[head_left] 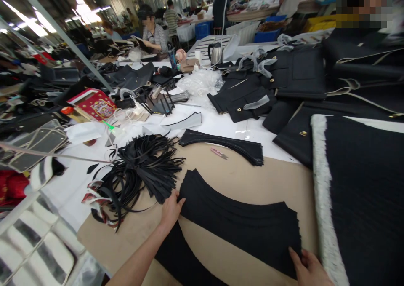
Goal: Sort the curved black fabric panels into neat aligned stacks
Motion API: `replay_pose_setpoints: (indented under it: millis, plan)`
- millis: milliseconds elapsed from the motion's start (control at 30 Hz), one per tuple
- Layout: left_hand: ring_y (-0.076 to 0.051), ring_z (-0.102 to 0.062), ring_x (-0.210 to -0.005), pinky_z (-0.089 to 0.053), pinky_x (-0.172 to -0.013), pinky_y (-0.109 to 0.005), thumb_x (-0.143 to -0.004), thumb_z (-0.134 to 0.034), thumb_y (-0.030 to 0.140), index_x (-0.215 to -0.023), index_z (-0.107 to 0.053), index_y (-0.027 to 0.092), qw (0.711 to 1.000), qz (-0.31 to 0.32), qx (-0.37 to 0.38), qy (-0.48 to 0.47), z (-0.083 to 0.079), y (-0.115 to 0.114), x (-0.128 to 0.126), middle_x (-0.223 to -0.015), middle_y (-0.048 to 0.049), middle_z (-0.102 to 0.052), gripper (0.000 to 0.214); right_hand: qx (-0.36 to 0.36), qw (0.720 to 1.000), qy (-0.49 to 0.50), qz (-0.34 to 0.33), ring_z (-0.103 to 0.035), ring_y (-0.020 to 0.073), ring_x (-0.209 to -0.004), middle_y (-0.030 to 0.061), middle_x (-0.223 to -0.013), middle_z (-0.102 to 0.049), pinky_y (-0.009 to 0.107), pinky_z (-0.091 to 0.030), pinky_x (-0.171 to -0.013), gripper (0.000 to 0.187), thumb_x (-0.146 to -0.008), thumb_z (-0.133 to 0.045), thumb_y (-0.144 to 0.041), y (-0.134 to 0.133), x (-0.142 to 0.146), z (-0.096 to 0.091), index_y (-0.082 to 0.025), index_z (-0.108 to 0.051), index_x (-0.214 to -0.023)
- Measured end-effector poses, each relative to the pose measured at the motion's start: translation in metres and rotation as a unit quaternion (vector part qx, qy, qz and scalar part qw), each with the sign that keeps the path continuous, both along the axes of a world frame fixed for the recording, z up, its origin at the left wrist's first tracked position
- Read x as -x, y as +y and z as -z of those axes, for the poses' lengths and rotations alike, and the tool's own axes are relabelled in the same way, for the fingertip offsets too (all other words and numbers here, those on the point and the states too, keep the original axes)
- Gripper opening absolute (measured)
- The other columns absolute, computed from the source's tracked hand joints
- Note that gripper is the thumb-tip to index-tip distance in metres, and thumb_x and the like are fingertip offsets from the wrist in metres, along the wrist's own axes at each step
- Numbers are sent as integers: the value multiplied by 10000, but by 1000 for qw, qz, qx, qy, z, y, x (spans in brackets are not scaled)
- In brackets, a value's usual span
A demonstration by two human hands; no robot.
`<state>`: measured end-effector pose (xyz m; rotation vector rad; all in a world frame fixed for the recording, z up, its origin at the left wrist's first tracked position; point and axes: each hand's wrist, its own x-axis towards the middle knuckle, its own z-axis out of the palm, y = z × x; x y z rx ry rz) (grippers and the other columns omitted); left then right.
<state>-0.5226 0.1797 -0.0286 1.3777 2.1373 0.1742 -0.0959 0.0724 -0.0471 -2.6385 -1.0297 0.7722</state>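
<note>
A fanned stack of curved black pieces lies on brown board in front of me. My left hand rests on the stack's left end, fingers stretched flat against its edge. My right hand touches the stack's lower right corner, fingers extended and partly cut off by the frame. A second curved black piece lies under my left forearm. Neither hand grips anything.
A heap of black straps lies left of the stack. A smaller curved black stack and pink snips lie beyond. Black bag panels cover the right. A black panel with white fringe sits at right. Other people work farther back.
</note>
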Motion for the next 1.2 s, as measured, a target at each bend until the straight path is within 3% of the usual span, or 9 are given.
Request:
replay_pose_setpoints:
  millis: [133,267,333,433,633,767,933,1100,1200]
  plan:
    - [-268,-599,-990,-465,-803,-358,-889,-506,390,-1083,-487,190,990,35,-108,80,-3,-7,-7,-1022,-105,-600,278,-48,999,-11,-2,-665,301,-811,128,-863,-696,395,-505,-713,440,-785,-390,-543,1,14,-15,-187,-581,-959]
    - [-271,-530,-1103,-439,-956,-403,-908,-455,371,-1129,-527,203,957,166,-225,76,3,-18,-20,-1153,-113,-539,287,-27,999,-30,0,-666,283,-821,135,-912,-684,372,-494,-724,403,-843,-377,-468,3,18,-22,-157,-547,-1034]
    - [-271,-529,-1098,-438,-969,-411,-897,-464,353,-1105,-546,208,954,190,-228,53,8,-21,-26,-1143,-104,-544,267,-13,999,-38,9,-668,276,-825,128,-927,-677,365,-491,-727,383,-875,-371,-430,3,20,-25,-145,-508,-1092]
    - [-289,-528,-1058,-447,-955,-431,-883,-455,365,-1059,-551,178,961,151,-225,53,15,-18,-26,-1062,-111,-560,274,4,998,-60,4,-671,268,-866,129,-992,-662,357,-489,-745,358,-919,-360,-383,3,27,-36,-140,-441,-1170]
    - [-306,-500,-1096,-418,-987,-430,-867,-436,322,-1160,-545,138,967,139,-193,92,19,20,-12,-1139,-143,-562,363,80,981,-168,-54,-676,300,-850,185,-1169,-570,392,-492,-692,325,-952,-314,-306,13,40,-72,-142,-435,-1205]
    - [-313,-521,-1049,-439,-937,-428,-852,-490,340,-1220,-530,121,979,116,-125,114,10,41,-14,-1117,-154,-563,430,108,983,-131,-63,-686,308,-849,146,-989,-658,394,-485,-720,354,-928,-369,-273,21,34,-84,-146,-405,-1256]
    - [-256,-538,-1055,-448,-920,-376,-841,-550,286,-1118,-548,168,986,73,-124,80,-5,26,-23,-1073,-100,-552,300,124,988,-76,-52,-679,342,-896,121,-899,-692,415,-476,-733,463,-896,-364,-396,14,19,-68,-165,-380,-1296]
    - [-253,-527,-1019,-451,-894,-391,-811,-634,293,-1082,-514,166,986,54,-127,92,3,1,-24,-1021,-86,-542,322,76,994,-16,-78,-677,321,-811,79,-900,-702,424,-472,-729,484,-790,-358,-500,4,6,-30,-206,-464,-1159]
    - [-248,-506,-993,-444,-895,-396,-783,-673,270,-1042,-494,169,985,41,-140,97,7,-5,-22,-990,-70,-519,331,58,995,3,-77,-667,309,-782,71,-896,-700,423,-465,-730,459,-759,-356,-529,2,6,-24,-230,-469,-1088]
